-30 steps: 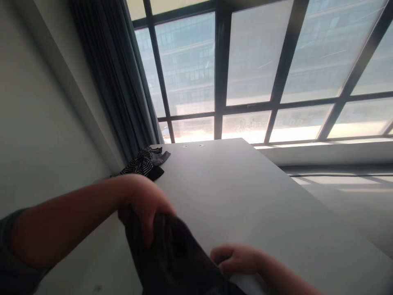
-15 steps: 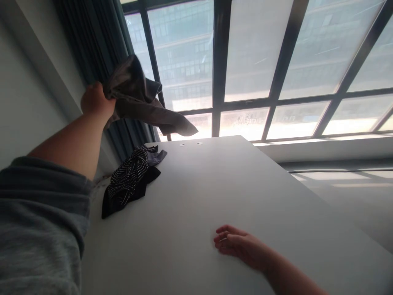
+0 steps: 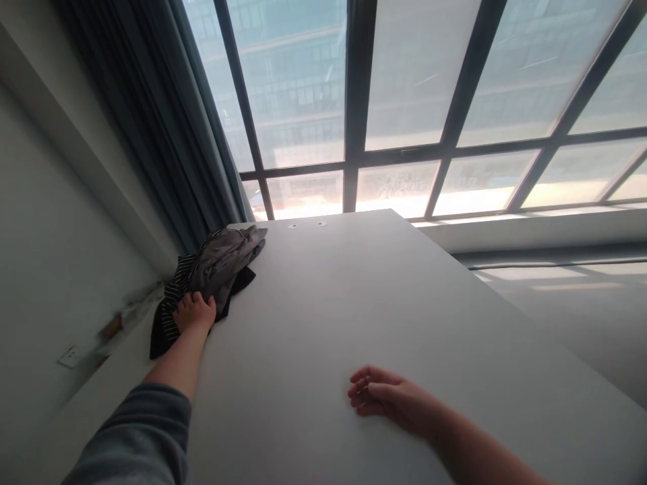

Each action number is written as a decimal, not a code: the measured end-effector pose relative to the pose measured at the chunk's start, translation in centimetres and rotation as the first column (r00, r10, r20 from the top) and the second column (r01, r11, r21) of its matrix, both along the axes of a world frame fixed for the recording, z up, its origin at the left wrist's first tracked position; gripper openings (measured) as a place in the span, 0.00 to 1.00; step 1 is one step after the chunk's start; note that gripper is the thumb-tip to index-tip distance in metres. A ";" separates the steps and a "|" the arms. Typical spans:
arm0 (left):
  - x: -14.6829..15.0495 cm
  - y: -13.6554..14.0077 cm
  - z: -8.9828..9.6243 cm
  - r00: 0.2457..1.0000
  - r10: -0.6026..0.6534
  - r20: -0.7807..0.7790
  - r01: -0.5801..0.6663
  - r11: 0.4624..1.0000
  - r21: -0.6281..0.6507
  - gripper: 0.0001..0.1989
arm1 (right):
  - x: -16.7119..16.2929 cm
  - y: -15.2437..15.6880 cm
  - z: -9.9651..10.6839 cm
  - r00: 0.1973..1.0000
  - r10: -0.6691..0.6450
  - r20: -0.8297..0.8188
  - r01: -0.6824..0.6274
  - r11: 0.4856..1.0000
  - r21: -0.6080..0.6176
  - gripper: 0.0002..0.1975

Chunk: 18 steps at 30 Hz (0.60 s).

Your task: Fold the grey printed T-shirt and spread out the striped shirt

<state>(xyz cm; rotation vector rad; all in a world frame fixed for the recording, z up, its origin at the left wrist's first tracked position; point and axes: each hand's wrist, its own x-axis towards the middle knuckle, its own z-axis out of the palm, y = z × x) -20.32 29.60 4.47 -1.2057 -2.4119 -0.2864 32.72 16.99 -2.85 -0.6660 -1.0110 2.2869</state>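
Observation:
At the table's left side a crumpled grey-brown garment (image 3: pixel 227 259) lies over a black garment with white stripes (image 3: pixel 174 286). The dark cloth pokes out below and to the right of the grey one. My left hand (image 3: pixel 195 312) is at the near end of the pile, its fingers curled into the grey garment's edge; the fingertips are partly hidden. My right hand (image 3: pixel 387 394) is at the white table (image 3: pixel 323 303), palm turned sideways, fingers loosely bent and apart, with nothing in them.
Beyond the table stands a large window with dark frames (image 3: pixel 356 101). A dark curtain (image 3: pixel 166 128) hangs at the back left. Along the left wall (image 3: pixel 50 236) are a socket (image 3: pixel 69 357) and some small blurred items by the table's edge.
My left hand has come down from the air with the grey-brown garment, which now lies on top of the striped one. My right hand has stayed about where it was.

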 end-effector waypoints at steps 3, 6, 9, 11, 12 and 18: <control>1.3 -1.5 -2.7 0.997 -0.038 -0.060 0.044 0.994 0.095 0.31 | 0.0 0.1 0.1 1.000 0.014 -0.003 -0.014 1.000 -0.001 0.27; 2.3 -2.8 -3.7 1.000 -0.024 0.014 0.023 0.995 0.094 0.35 | -0.1 0.2 0.2 1.000 0.021 -0.003 -0.021 1.000 0.003 0.26; 3.1 -4.1 -4.1 0.991 0.018 0.130 -0.024 0.999 0.040 0.36 | -0.2 0.1 0.1 1.000 0.016 -0.001 -0.016 1.000 0.020 0.27; 4.0 -4.9 -4.2 0.988 0.029 0.150 -0.031 0.999 0.013 0.37 | -0.3 0.1 -0.1 1.000 0.005 0.005 -0.005 0.999 0.036 0.27; 4.5 -5.4 -4.3 0.990 0.026 0.141 -0.027 1.000 0.004 0.37 | -0.4 0.0 -0.2 1.000 -0.007 0.011 0.006 0.999 0.045 0.28; 9.5 -7.4 -4.9 0.998 -0.042 0.045 0.045 0.997 -0.064 0.34 | -0.9 0.2 -0.7 0.985 -0.147 0.086 0.131 0.977 0.166 0.28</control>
